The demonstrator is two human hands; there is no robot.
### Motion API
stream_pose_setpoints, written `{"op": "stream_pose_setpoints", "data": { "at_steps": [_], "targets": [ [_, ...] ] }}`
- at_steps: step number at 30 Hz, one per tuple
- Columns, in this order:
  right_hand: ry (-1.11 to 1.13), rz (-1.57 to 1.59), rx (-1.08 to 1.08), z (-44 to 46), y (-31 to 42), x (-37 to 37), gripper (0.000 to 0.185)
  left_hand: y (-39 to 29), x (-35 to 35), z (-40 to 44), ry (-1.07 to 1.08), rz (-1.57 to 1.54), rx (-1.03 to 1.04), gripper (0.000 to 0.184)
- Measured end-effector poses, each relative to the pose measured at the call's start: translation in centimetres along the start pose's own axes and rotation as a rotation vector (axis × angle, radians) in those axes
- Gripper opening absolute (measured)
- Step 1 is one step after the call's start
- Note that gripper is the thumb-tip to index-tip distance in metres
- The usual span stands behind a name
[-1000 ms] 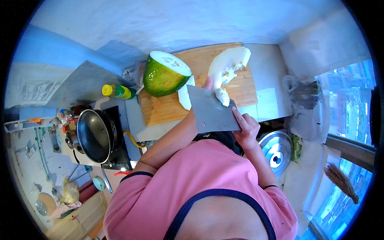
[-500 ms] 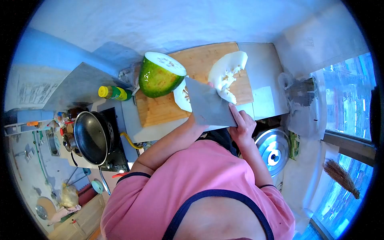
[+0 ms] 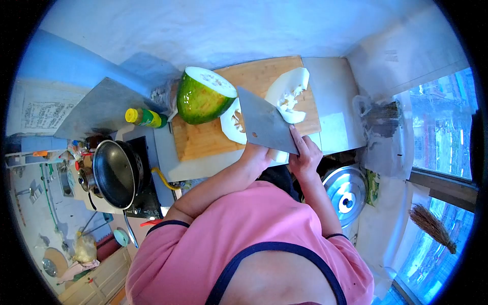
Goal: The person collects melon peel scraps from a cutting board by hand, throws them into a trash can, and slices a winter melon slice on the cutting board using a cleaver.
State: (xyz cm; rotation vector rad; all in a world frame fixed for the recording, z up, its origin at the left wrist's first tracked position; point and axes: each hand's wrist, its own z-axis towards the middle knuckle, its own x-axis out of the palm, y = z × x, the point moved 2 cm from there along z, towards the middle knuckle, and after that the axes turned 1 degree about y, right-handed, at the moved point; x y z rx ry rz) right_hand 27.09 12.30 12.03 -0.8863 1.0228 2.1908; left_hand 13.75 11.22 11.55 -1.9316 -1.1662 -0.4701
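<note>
My right hand (image 3: 306, 155) is closed on a cleaver, its index finger along the wide metal blade (image 3: 267, 119). Behind the lower part of that blade is my left hand (image 3: 257, 155); its fingers are mostly hidden. A white piece of winter melon (image 3: 278, 156) shows beside the left palm, apparently in its grasp. On the wooden cutting board (image 3: 203, 144), a large green-skinned winter melon (image 3: 203, 99) lies with its white cut face up. One white slice (image 3: 233, 124) rests left of the blade, and a curved slice with seedy pulp (image 3: 290, 91) is to the right.
A yellow-capped green bottle (image 3: 145, 118) stands left of the board. Farther left, a black frying pan (image 3: 114, 174) sits on the stove. A metal lid (image 3: 345, 195) is low on the right. Plastic bags (image 3: 381, 119) hang near the window.
The cleaver and my right hand have shifted slightly upward, and the blade has tilted. A white melon piece now shows beside my left hand. Left fingertips above the blade are no longer visible.
</note>
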Motion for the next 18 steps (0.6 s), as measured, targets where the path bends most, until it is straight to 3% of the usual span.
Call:
{"op": "stream_pose_setpoints", "data": {
  "at_steps": [13, 15, 18],
  "targets": [
    [-0.049, -0.033, 0.008, 1.5, 0.3, 0.0, 0.062, -0.5, 0.9, 0.2, 0.04, 0.049, 0.067, 0.022],
    [0.028, 0.038, 0.021, 0.6, 0.0, -0.1, 0.061, -0.9, 0.5, 0.3, 0.034, 0.045, 0.063, 0.024],
    [0.079, 0.099, 0.032, -0.5, 0.0, -0.4, 0.057, -1.0, -1.0, 1.0, 0.175, 0.098, 0.05, 0.029]
  ]
}}
